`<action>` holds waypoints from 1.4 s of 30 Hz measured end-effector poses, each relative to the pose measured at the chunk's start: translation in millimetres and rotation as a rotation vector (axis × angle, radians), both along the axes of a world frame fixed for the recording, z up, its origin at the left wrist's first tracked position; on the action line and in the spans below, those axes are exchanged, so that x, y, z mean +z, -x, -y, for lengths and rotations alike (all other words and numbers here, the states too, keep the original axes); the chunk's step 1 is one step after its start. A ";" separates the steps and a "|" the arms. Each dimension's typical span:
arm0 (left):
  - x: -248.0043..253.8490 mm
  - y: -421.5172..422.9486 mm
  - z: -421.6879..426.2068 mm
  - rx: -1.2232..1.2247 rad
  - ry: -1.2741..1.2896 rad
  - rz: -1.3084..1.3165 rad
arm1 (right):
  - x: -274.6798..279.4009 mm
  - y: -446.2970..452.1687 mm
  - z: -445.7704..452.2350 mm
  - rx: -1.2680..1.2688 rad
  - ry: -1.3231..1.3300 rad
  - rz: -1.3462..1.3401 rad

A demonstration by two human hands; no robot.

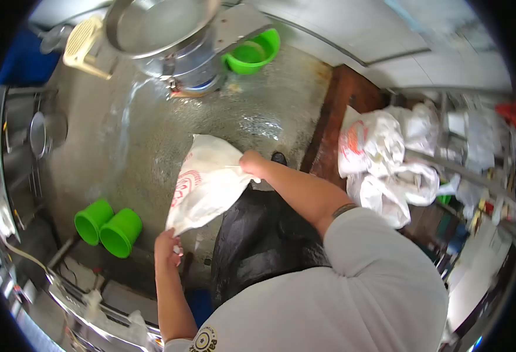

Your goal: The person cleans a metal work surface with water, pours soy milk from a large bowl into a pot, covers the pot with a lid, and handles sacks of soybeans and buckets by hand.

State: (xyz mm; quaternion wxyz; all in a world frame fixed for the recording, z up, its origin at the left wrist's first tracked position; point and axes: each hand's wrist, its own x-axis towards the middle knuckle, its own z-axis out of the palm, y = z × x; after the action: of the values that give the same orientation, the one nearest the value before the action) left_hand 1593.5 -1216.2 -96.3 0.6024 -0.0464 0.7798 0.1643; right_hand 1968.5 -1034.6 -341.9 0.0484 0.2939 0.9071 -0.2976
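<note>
A white sack (211, 182) with red print hangs stretched between my two hands in front of my dark apron. My left hand (167, 249) pinches its lower left corner. At the opposite end, my right hand (253, 165) grips the sack's edge with fingers closed round it. The sack looks flat and slack; I cannot tell whether anything is inside it.
Two green buckets (121, 232) stand on the wet floor at left. A large metal basin (158, 26) on a stand and a green tub (255, 53) are ahead, with a cream stool (84, 47) beside. White sacks (381, 141) are piled at right by a brown platform (343, 97).
</note>
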 end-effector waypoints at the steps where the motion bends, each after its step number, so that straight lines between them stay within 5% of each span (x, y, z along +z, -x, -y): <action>1: 16.7 5.4 -21.8 0.024 -0.057 -0.009 | 38.4 8.9 10.0 -0.116 0.156 0.071; 4: 71.5 7.2 -56.0 -0.030 -0.259 -0.056 | 157.5 13.1 34.8 -0.300 0.355 0.065; 7: 125.3 1.0 -77.2 -0.248 -0.352 -0.086 | 222.4 -14.4 69.4 -0.779 0.582 -0.011; 11: 146.8 -46.1 -93.3 -0.394 -0.402 -0.135 | 267.0 -50.4 127.1 -1.311 0.700 -0.090; 13: 131.1 -66.4 -102.5 -0.554 -0.370 -0.201 | 267.9 -63.3 163.2 -1.385 0.757 -0.098; 16: 154.6 -154.5 -106.8 -0.828 -0.275 -0.199 | 215.6 -76.2 213.3 -1.230 0.635 0.027; 18: 158.1 -202.7 -107.5 -0.992 -0.277 -0.175 | 230.5 -97.5 238.5 -0.696 0.446 0.234; 20: 160.7 -247.8 -111.4 -1.182 -0.247 -0.140 | 180.0 -102.3 277.8 -0.897 0.502 0.173; 25: 145.8 -360.8 -96.2 -1.513 -0.417 0.020 | 249.9 -174.1 365.9 -0.897 0.339 0.261; 26: 153.4 -393.1 -88.8 -1.584 -0.376 0.010 | 225.0 -173.2 388.0 -0.927 0.327 0.261; 27: 149.7 -418.5 -85.2 -1.604 -0.394 0.013 | 195.7 -169.8 408.5 -1.386 0.414 0.054; 29: 134.5 -460.2 -80.8 -1.897 -0.545 0.065 | 201.2 -178.4 423.4 -1.830 0.485 -0.195; 31: 143.4 -509.2 -75.5 -1.853 -0.525 0.184 | 296.7 -210.8 421.1 -2.555 0.762 -0.719; 33: 143.4 -550.6 -62.1 -1.736 -0.574 0.268 | 328.4 -240.0 420.3 -2.498 0.781 -0.641; 35: 164.4 -591.2 -47.0 -1.762 -0.604 0.261 | 346.1 -267.1 419.7 -1.815 0.437 0.106; 36: 172.9 -611.0 -40.9 -1.785 -0.615 0.256 | 335.2 -280.9 418.5 -1.688 0.225 0.215; 38: 151.0 -652.7 -48.7 -1.724 -0.681 0.376 | 404.5 -307.5 406.4 -2.425 0.281 -0.860; 40: 163.6 -711.3 -47.9 -1.673 -0.667 0.447 | 431.1 -352.7 399.3 -2.288 0.112 -1.183; 42: 172.3 -754.0 -45.2 -1.726 -1.127 0.461 | 385.6 -421.3 378.8 -2.255 0.449 -1.576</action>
State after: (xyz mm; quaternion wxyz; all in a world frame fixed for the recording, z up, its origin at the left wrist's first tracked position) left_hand 2347.5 -1171.1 76.0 0.5831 0.7803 0.2260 0.0060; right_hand 2389.8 -1413.4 43.7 -0.6866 0.6007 -0.0944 -0.3984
